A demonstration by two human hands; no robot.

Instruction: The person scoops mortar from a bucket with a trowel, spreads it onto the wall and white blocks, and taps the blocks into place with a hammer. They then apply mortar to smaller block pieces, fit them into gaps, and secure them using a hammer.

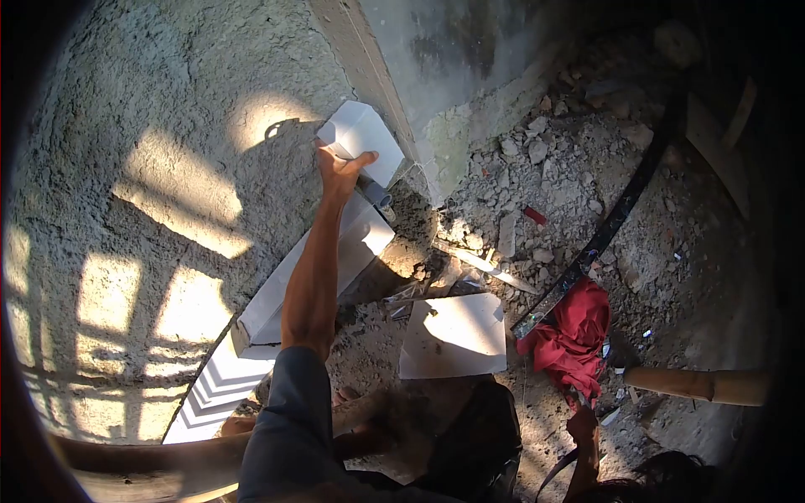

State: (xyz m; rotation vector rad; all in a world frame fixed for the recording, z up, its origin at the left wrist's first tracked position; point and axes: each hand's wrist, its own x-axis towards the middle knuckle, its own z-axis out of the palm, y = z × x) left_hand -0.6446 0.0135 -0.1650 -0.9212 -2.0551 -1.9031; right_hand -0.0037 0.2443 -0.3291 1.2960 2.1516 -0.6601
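Observation:
My left hand (342, 172), at the end of a grey-sleeved arm, grips the lower left part of a white block (366, 138), with the thumb across its face. The block is tilted against the rough grey wall, beside the corner edge. Just below it lie a short grey pipe end (376, 194) and a long white piece (356, 243) running down to the left along the wall. My right hand is not in view.
A white square board (453, 339) lies on the ground. Rubble (545, 168), a dark curved strip (625, 205) and red cloth (579, 335) are on the right. Another person's hand (582, 424) is below the cloth, near a bamboo pole (696, 385).

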